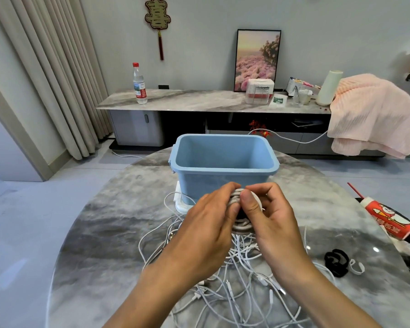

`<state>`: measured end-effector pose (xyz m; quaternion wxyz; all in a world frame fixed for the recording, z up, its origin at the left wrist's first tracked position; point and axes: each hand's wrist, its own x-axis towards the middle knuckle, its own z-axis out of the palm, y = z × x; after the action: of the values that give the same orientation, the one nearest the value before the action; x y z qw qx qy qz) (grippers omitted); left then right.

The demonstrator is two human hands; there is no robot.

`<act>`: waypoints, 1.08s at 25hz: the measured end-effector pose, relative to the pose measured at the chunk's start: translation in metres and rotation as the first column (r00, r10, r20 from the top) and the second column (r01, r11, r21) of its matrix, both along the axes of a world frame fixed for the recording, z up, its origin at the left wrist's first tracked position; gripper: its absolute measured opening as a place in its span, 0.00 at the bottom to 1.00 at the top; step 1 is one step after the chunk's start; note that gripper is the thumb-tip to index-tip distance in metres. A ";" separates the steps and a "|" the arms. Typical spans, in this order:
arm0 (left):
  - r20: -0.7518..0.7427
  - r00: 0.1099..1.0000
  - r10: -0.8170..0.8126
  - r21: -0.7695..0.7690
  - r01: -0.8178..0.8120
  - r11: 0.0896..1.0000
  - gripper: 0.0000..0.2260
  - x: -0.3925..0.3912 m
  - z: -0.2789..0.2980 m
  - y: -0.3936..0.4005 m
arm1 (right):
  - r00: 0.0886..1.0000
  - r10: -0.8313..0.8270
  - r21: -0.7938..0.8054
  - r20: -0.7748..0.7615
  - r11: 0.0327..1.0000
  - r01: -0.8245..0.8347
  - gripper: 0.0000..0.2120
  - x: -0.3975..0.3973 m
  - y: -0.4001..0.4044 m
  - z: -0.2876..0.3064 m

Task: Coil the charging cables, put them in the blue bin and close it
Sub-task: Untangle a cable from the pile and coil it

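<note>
We hold 1 coil just before the open bin, left hand and right hand both curled round it; loosen either and it could spring apart into the loose cables below

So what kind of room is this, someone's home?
Probably a home living room. A framed flower picture leans on a low marble-topped sideboard, long curtains hang at the left, and a pink blanket is draped nearby.

white coiled cable, open blue bin
</note>
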<state>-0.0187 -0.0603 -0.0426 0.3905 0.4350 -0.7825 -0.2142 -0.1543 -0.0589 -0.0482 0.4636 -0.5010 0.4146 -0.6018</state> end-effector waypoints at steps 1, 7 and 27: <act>-0.025 1.000 -0.010 -0.010 0.010 1.000 0.12 0.000 0.001 0.000 | 0.996 0.013 -0.044 -0.087 0.999 -0.017 0.12 -0.002 -0.001 0.000; -0.481 0.868 -0.127 0.151 0.224 0.963 0.14 -0.003 0.009 0.001 | 0.916 0.016 -0.252 -0.402 0.959 -0.127 0.07 -0.015 -0.002 0.005; -0.619 0.771 0.148 0.282 0.042 0.958 0.09 -0.031 -0.022 -0.002 | 0.899 0.055 0.076 -0.433 0.997 -0.025 0.10 -0.022 0.004 -0.015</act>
<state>-0.0498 -0.0623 -0.0651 0.5718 0.4100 -0.5536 -0.4455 -0.1762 -0.0546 -0.0635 0.3885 -0.6149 0.5177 -0.4505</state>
